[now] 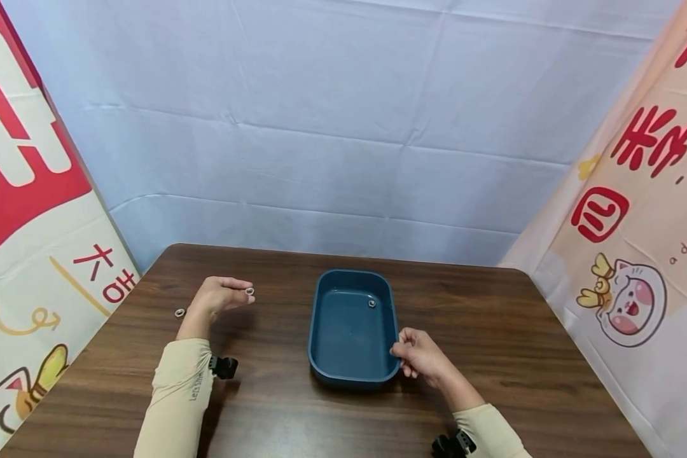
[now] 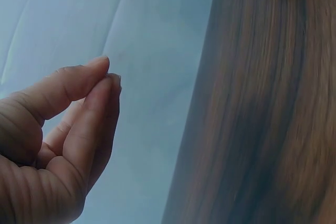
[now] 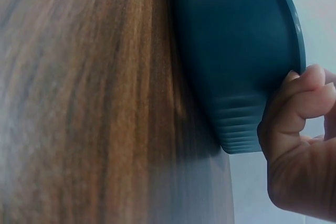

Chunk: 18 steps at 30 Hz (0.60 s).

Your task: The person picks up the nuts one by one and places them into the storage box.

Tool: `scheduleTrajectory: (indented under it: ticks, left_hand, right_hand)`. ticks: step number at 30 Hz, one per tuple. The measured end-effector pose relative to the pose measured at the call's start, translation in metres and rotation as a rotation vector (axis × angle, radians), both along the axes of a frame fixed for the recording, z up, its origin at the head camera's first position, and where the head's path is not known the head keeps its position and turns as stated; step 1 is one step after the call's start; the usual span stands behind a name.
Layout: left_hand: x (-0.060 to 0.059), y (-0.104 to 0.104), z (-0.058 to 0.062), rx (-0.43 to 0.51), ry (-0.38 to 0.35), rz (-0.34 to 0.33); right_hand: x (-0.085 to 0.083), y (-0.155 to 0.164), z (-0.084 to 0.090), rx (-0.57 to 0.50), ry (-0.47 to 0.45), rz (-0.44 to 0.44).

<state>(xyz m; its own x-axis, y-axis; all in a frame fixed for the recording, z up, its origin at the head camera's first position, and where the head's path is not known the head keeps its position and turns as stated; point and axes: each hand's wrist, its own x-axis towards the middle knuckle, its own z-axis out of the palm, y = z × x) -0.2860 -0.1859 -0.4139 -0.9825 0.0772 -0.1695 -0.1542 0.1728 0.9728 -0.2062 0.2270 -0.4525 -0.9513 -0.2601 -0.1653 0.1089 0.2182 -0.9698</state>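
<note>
My left hand (image 1: 220,297) is over the left part of the table, its thumb and fingertips pinching a small silvery ring (image 1: 249,291). In the left wrist view the same hand (image 2: 68,129) shows thumb and fingertips together, and the ring is hidden. Another small ring (image 1: 179,313) lies on the table just left of that wrist. A dark blue plastic bin (image 1: 352,382) stands mid-table. Inside it, toward the far right corner, is a small nut-like metal piece (image 1: 371,304). My right hand (image 1: 423,357) grips the bin's right rim between thumb and curled fingers.
The brown wooden table (image 1: 275,413) has rounded far corners. Behind it hangs a pale blue cloth (image 1: 320,159). Printed cloths flank it, one on the left (image 1: 63,210) and one on the right (image 1: 555,305).
</note>
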Motion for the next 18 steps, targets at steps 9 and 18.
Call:
scheduleTrajectory:
  ticks: [9,18]
  left_hand:
    - [-0.009,0.038,0.001,0.036,0.004,-0.023]
    - [-0.017,0.076,0.006,0.036,-0.005,-0.046]
  right_hand:
    - [0.0,-0.002,0.002,0.013,-0.003,-0.003]
    - [-0.001,0.0,0.003,0.038,-0.02,0.004]
